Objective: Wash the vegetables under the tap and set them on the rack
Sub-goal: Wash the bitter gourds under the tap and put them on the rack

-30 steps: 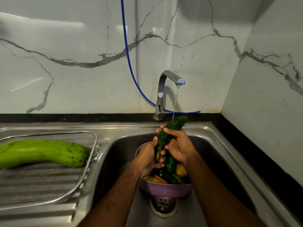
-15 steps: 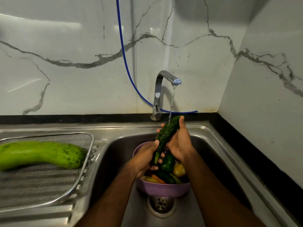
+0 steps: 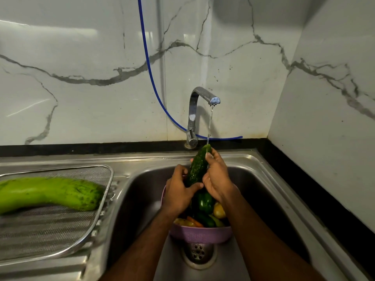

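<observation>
In the head view, the left hand point(image 3: 178, 191) and right hand point(image 3: 216, 179) both grip the cucumber point(image 3: 197, 167), tilted under the tap point(image 3: 199, 112) stream above the purple basket point(image 3: 199, 235). Best to turn it so water reaches every side, then lay it on the rack point(image 3: 60, 230).

Dim, greenish indoor light. Broad soft glare streaks on the glossy white marble-pattern wall tiles point(image 3: 81, 94), upper left and beside the curved chrome tap point(image 3: 199, 110). Tap throws a soft shadow on the wall to its right; another blurred shadow at top centre-right. Stainless steel sink basin point(image 3: 269, 191) dark, forearms underexposed. Wide-angle bowing at the edges. Long pale green gourd point(image 3: 48, 194) and wire mesh rack point(image 3: 60, 226) slightly blurred.
</observation>
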Demonstrator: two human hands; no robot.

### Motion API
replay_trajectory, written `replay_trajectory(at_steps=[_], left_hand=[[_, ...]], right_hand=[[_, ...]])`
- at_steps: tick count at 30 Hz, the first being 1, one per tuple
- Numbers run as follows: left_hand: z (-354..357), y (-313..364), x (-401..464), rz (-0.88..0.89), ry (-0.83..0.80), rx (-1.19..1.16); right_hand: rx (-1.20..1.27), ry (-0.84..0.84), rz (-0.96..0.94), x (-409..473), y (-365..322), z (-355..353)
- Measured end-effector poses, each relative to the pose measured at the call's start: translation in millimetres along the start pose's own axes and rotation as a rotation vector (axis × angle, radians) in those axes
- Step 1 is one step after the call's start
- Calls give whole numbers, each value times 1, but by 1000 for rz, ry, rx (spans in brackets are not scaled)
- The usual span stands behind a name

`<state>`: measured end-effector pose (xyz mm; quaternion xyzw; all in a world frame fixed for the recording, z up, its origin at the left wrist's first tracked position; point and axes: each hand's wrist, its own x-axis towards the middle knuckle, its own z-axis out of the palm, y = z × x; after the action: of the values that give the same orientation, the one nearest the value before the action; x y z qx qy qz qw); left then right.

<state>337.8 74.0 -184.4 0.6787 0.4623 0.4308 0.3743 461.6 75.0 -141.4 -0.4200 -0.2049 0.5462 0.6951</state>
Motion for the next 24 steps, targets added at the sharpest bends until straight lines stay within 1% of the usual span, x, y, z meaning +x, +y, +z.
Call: replay_trajectory(at_steps=[2,4,7,10,12,14,16,19,21,24], left_hand=[[-1,0,0,37,7,86],[-2,1,0,44,-25,150],[1,4,-4,106,-108,261],[-1,7,-6,128,-124,361],[-4,9,-7,127,-143,354],[-4,9,-6,118,-144,284],[-4,7,-5,80,-132,230],[-4,7,-5,46,-108,210],[-5,8,-5,49,-110,181],[-7,9,-7,75,-184,215]], right_hand=[[-36,39,-13,-1,0,3],[-53,62,-7,-2,-2,4],[-9,14,27,-6,-7,7],[-8,-21,20,-7,-7,7],[-84,-20,-4,-6,-5,5],[-138,-21,-25,-5,-3,5],[-149,-40,-36,-6,-1,4],[-128,-70,-25,-8,0,4],[-165,-29,-22,-8,-1,5],[-229,29,-37,-7,-7,5]])
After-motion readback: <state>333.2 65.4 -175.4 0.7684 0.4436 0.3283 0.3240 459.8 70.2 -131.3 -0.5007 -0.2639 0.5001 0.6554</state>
